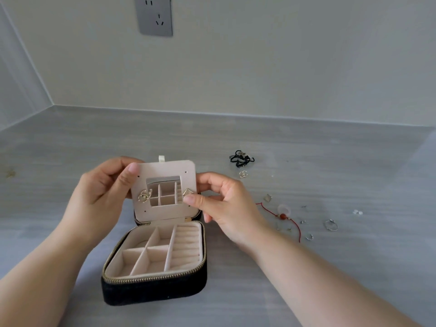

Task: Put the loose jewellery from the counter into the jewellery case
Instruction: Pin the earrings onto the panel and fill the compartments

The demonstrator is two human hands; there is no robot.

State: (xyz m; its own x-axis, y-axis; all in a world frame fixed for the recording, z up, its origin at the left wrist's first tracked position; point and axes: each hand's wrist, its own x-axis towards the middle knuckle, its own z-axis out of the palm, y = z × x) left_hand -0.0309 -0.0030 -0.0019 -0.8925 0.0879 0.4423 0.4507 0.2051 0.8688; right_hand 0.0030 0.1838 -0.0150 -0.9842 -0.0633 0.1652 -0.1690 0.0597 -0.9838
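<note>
1. We see the case (141,291) lying open near the front of the grey, streaked counter (70,142). It is a rounded rectangle with a fuzzy black shell and a gold zip round the rim.
2. Its lining is pale pink and velvety, with square cells on the left and ridged ring rolls on the right.
3. The pink panel (169,167) stands upright at the hinge. A square mirror (165,192) sits in its middle, with small pin holes around it.
4. A pearly earring (144,196) is pinned at the panel's lower left.
5. The left hand (103,192) grips the panel, fingers curled round its left edge.
6. The right hand (219,201) pinches a small gold diamond-shaped stud (187,192) at the panel's right edge.
7. To the right of the case, loose on the counter, we find a tangled black cord (241,158), a red string (283,217) with a bead and a thin ring (331,225).
</note>
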